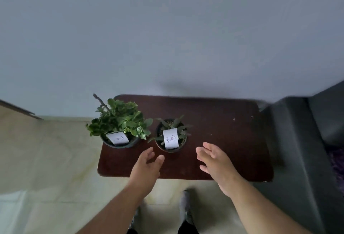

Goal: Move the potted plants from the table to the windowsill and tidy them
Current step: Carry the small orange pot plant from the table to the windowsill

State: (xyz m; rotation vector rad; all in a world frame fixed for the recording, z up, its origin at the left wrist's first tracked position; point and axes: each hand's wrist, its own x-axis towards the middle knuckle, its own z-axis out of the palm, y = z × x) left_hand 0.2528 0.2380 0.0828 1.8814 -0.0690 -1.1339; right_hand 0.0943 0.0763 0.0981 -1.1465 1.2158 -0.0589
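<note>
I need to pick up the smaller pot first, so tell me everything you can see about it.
The smaller pot is round and dark, standing upright on the dark wooden table, right of the bushy plant's pot. It holds a sparse plant with narrow, dull green leaves. A white label with small print covers its front. Neither hand touches it.

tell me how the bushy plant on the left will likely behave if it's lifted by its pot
The bushy plant probably feels top-heavy: its foliage spreads wider than its pot, so it may tip if held low. The leaves and the long twig look floppy and may sway. The white label looks loose.
</note>
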